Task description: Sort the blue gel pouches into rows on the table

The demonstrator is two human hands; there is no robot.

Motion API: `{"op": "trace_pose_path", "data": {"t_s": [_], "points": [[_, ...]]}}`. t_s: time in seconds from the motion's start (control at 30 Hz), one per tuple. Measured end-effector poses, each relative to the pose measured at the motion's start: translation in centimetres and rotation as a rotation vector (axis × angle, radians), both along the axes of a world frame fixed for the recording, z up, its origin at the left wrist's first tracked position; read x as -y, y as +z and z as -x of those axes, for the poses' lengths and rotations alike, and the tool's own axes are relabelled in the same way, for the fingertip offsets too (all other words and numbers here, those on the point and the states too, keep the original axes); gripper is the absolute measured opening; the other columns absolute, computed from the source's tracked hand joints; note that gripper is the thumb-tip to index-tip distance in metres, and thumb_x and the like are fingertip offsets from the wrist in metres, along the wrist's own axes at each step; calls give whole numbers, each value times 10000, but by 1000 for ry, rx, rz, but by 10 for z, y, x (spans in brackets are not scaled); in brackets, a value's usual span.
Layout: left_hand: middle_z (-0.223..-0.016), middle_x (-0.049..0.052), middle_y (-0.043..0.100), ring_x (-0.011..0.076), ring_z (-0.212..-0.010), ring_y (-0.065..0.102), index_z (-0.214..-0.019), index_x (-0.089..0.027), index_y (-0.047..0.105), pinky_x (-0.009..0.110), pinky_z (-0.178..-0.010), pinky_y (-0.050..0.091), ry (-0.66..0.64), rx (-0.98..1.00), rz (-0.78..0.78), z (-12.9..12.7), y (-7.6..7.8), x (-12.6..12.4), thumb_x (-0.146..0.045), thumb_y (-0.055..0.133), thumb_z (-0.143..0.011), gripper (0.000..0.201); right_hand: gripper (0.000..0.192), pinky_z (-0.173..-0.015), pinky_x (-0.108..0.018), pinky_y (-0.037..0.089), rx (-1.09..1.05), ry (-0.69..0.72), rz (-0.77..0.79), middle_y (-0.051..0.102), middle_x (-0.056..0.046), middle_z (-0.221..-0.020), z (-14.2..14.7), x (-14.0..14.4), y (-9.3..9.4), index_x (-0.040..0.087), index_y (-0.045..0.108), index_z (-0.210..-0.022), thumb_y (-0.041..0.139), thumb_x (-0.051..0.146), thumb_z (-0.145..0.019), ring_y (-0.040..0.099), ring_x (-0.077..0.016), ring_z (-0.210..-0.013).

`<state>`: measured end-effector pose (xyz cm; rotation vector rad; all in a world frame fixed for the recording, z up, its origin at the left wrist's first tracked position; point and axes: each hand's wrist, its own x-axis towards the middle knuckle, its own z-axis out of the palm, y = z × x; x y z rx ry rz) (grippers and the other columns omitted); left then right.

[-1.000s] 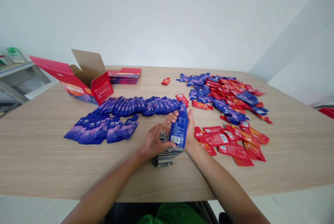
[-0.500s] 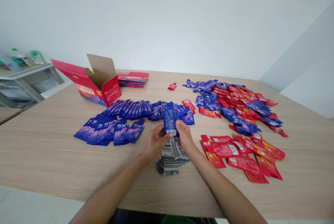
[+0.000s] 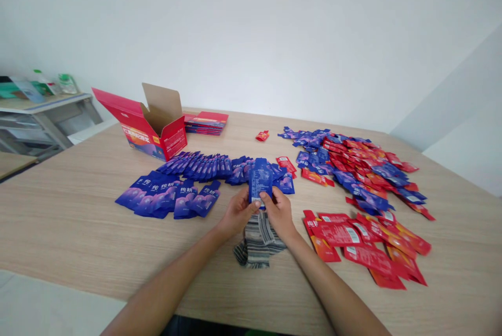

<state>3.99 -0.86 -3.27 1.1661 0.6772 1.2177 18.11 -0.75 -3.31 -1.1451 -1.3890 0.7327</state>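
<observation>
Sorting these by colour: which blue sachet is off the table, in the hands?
The blue sachet held upright by both hands, left hand and right hand, back label facing the camera; the others lie flat.

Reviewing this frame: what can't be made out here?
- Print on the blue sachet held by the left hand and right hand: too small to read, head view.
- Striped cloth: upper part hidden by both hands.
- Inside of the red box: hidden by its own flap and wall.
- Shelf items: blurred, cut by the left edge.
</observation>
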Motion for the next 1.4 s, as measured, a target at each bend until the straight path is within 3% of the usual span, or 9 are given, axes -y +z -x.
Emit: {"op": "trace_pose_path", "data": {"t_s": [0.33, 0.5, 0.7, 0.93, 1.1, 1.23, 1.4], "points": [[-714, -31, 527, 106, -565, 491, -1020, -176, 551, 237, -536, 420, 77, -146, -181, 4, -11, -5, -492, 641, -898, 350, 219, -603, -282, 443, 187, 84, 15, 659, 10, -716, -3, 2, -12, 235, 586, -953, 554, 452, -942, 589, -190, -644], [-694, -57, 475, 81, -528, 431, -1052, -177, 515, 217, -497, 378, 70, -197, -226, 5, -17, -7, -508, 586, -933, 358, 211, -589, -271, 455, 110, 58, 22, 666, 11, -749, 1, 1, -12, 229, 630, -965, 597, 430, -908, 583, -172, -634], [-659, -63, 481, 76, -504, 424, -1017, -174, 502, 213, -481, 370, 30, -140, -209, 3, -13, -7, -540, 621, -898, 403, 325, -399, -256, 346, -128, 126, 147, 509, 69, -547, 9, 1, -6, 242, 584, -892, 612, 565, -874, 431, -131, -410], [-658, -54, 503, 83, -508, 452, -1013, -169, 508, 219, -489, 398, 20, -128, -238, 5, -15, -10, -505, 621, -909, 370, 426, -414, -262, 353, -168, 169, 165, 516, 66, -530, 10, 4, -6, 245, 572, -886, 582, 671, -879, 443, -137, -410], [-692, -41, 517, 86, -521, 463, -1015, -175, 500, 216, -482, 405, 41, -106, -213, 6, -17, -12, -521, 632, -896, 388, 523, -533, -278, 390, -63, 63, 71, 522, 24, -573, 7, 4, -3, 230, 532, -673, 502, 695, -910, 481, -155, -555], [-712, -38, 506, 80, -534, 448, -1032, -176, 518, 211, -493, 396, -1, -160, -220, 8, -18, -10, -511, 633, -898, 378, 435, -674, -297, 449, -152, -70, 19, 598, 3, -759, 4, -2, -1, 221, 624, -874, 642, 653, -828, 530, -184, -722], [-723, -32, 507, 82, -542, 442, -1015, -178, 531, 215, -497, 388, -55, -216, -245, 9, -18, -9, -493, 596, -924, 334, 399, -611, -275, 390, -372, -40, 72, 481, 40, -662, 0, -7, -6, 228, 565, -716, 703, 595, -791, 414, -149, -626]]}}
